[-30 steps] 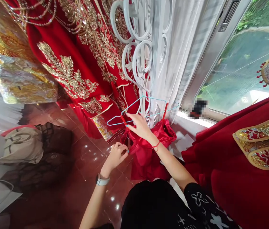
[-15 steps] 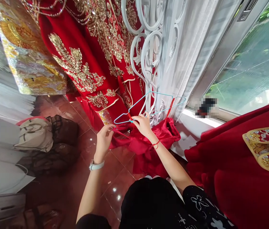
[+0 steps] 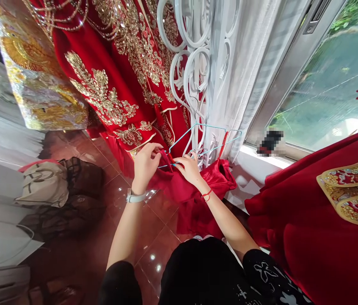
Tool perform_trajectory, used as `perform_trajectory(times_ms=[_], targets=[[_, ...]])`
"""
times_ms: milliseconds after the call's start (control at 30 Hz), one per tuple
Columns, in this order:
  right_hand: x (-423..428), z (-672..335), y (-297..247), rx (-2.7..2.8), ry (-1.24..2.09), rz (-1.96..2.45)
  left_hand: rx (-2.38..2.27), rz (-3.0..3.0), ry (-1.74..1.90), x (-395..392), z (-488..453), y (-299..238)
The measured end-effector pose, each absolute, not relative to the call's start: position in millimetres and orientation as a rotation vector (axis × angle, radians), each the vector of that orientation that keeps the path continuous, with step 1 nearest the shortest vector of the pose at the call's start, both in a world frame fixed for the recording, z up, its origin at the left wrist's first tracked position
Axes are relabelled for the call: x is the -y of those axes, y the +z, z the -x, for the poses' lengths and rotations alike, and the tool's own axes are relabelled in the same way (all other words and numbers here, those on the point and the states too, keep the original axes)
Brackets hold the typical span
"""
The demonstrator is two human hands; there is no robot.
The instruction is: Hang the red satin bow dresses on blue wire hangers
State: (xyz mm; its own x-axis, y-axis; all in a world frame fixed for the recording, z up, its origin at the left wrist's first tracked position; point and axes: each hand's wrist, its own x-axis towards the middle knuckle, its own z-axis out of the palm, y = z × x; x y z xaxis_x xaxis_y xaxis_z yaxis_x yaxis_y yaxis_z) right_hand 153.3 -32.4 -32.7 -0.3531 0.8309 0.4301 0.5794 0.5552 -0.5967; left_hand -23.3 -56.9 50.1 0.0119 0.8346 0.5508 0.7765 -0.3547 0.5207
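A light blue wire hanger (image 3: 210,126) is in front of me, with a glossy red dress (image 3: 218,176) hanging below it. One red strap (image 3: 224,144) loops over the hanger's right part. My right hand (image 3: 189,169) is closed on the hanger's lower bar near its left end. My left hand (image 3: 147,164), with a pale-banded watch at the wrist, pinches a red strap of the dress (image 3: 167,160) beside the hanger's left end. The fingers partly cover that end, so how the strap lies on it is unclear.
Red gowns with gold beading (image 3: 106,95) hang behind at the left, beside a white scrolled metal stand (image 3: 194,67). A beige bag (image 3: 44,182) lies on the tiled floor (image 3: 153,216). Another red garment (image 3: 306,212) is at the right below the window (image 3: 334,93).
My left hand has moved up and right, bringing the red strap to the hanger's left end. My right hand stays on the hanger.
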Motion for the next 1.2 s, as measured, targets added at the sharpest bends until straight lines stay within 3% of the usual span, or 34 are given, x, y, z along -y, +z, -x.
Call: perform_trajectory(times_ms=[333,467,767,1200], targets=[[31,-162,-32,2.049,0.449,1.134,-1.567,-2.032,1.023,57,25,15],[33,-160,-30,2.060,0.456,1.141,-1.517,-1.903,1.074,62,38,3],[39,-156,-29,2.100,0.448,1.125,-1.613,-2.151,1.048,55,5,34],[36,-159,-25,2.164,0.515,1.065,-1.746,-2.020,1.253,50,12,19]])
